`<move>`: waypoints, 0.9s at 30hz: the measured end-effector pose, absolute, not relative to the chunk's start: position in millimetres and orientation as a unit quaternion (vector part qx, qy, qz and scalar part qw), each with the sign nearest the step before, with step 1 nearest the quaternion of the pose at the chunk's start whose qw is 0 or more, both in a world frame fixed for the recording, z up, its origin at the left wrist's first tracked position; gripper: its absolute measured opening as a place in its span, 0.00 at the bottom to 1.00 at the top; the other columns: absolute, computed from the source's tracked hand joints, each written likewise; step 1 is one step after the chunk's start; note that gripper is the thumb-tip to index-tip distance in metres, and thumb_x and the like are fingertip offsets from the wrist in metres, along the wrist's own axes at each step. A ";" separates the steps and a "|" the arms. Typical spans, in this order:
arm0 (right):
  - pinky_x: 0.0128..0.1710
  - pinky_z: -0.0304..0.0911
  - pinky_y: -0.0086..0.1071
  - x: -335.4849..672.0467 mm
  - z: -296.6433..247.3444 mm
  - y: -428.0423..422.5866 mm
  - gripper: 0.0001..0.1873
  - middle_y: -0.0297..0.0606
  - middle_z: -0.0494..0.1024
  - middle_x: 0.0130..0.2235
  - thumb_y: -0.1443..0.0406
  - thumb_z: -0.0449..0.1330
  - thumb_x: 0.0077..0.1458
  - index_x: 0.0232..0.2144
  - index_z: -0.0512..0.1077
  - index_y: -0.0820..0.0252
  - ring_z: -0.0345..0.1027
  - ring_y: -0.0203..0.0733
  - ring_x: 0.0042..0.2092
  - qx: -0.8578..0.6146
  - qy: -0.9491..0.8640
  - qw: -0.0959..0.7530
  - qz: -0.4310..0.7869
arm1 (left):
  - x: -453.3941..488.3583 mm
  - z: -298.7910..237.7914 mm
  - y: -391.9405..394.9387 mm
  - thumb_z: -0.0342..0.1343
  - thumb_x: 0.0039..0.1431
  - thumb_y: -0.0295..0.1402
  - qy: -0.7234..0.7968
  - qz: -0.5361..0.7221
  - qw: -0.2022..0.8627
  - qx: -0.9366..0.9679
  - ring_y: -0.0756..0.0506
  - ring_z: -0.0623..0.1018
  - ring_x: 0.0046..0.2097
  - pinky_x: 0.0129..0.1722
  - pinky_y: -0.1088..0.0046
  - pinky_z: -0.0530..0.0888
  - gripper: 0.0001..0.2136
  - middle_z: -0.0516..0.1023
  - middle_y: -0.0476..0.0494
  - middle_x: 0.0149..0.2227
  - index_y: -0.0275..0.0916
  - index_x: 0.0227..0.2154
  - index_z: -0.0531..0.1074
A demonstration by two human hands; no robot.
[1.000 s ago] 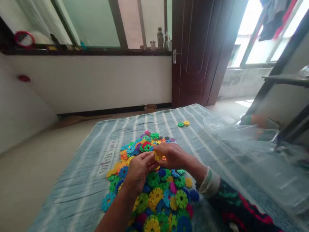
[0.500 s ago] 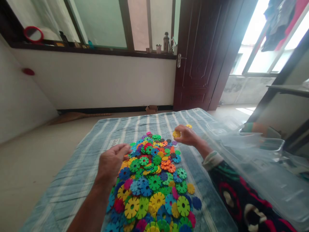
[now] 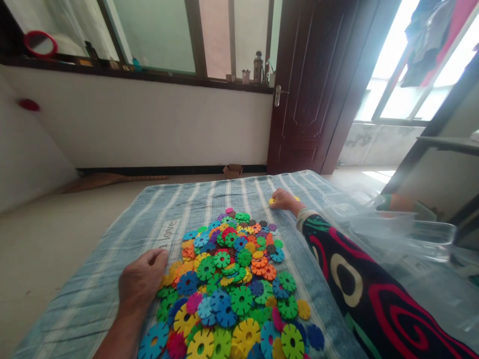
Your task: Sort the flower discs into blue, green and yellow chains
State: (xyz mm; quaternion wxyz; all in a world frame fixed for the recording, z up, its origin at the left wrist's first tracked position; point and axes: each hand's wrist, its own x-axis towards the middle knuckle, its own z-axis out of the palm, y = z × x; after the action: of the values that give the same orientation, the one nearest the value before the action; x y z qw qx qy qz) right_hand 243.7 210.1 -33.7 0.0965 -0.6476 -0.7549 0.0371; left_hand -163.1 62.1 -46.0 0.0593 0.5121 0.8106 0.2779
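Observation:
A pile of notched plastic snowflake discs (image 3: 241,300) in many colours spreads over the striped cloth (image 3: 112,259). At the far side of it, my right hand (image 3: 283,199) pinches a yellow snowflake disc (image 3: 272,201) low over the cloth. Another yellow disc (image 3: 297,198) shows partly behind that wrist. Left of the pile, close to its orange and yellow discs, is my left hand (image 3: 144,274) with its fingers curled in. Whatever those fingers may hold is hidden.
Clear plastic boxes (image 3: 430,234) stand along the right side of the cloth. Printed lettering (image 3: 168,233) marks the cloth near the left hand. Beyond are a small cardboard box (image 3: 233,171) on the floor and a dark red door (image 3: 303,99).
My right hand has reached farther forward and lowered the yellow disc toward the cloth. My left hand has drawn back to the left, away from the pile's middle. The view has shifted slightly.

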 end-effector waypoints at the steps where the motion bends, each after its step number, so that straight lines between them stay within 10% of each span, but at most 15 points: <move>1: 0.34 0.57 0.27 244.6 -34.9 213.2 0.14 0.42 0.77 0.37 0.59 0.62 0.46 0.34 0.78 0.62 0.68 0.43 0.39 -0.651 -0.753 0.086 0.041 | -162.3 -45.9 61.7 0.51 0.54 0.40 0.812 0.275 0.059 0.512 0.44 0.78 0.37 0.33 0.74 0.69 0.14 0.81 0.47 0.33 0.39 0.37 0.77; 14: 0.29 0.56 0.27 252.9 -43.4 227.2 0.15 0.40 0.78 0.30 0.57 0.63 0.44 0.30 0.79 0.62 0.69 0.40 0.33 -0.661 -0.744 0.060 0.073 | -163.0 -47.1 63.1 0.51 0.54 0.40 0.811 0.275 0.072 0.512 0.44 0.77 0.36 0.34 0.74 0.68 0.14 0.81 0.46 0.33 0.40 0.37 0.76; 21: 0.40 0.62 0.29 260.0 -35.1 238.6 0.31 0.43 0.77 0.46 0.47 0.62 0.44 0.47 0.74 0.57 0.70 0.45 0.44 -0.654 -0.747 0.087 0.082 | -164.1 -47.6 63.0 0.52 0.53 0.40 0.808 0.279 0.055 0.516 0.43 0.77 0.35 0.32 0.73 0.68 0.13 0.81 0.47 0.32 0.41 0.35 0.77; 27: 0.40 0.62 0.29 259.4 -33.2 237.9 0.20 0.38 0.78 0.44 0.52 0.64 0.44 0.40 0.78 0.53 0.71 0.44 0.43 -0.641 -0.757 0.081 0.100 | -161.9 -44.5 61.5 0.52 0.53 0.40 0.810 0.281 0.067 0.510 0.43 0.77 0.35 0.32 0.73 0.68 0.13 0.80 0.47 0.31 0.40 0.36 0.77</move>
State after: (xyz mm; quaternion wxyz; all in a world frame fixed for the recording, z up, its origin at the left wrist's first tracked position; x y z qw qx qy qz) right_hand 259.4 237.9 -33.2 0.0806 -0.6409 -0.7568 0.1003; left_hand -161.9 61.5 -44.5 0.0673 0.5099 0.8102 0.2810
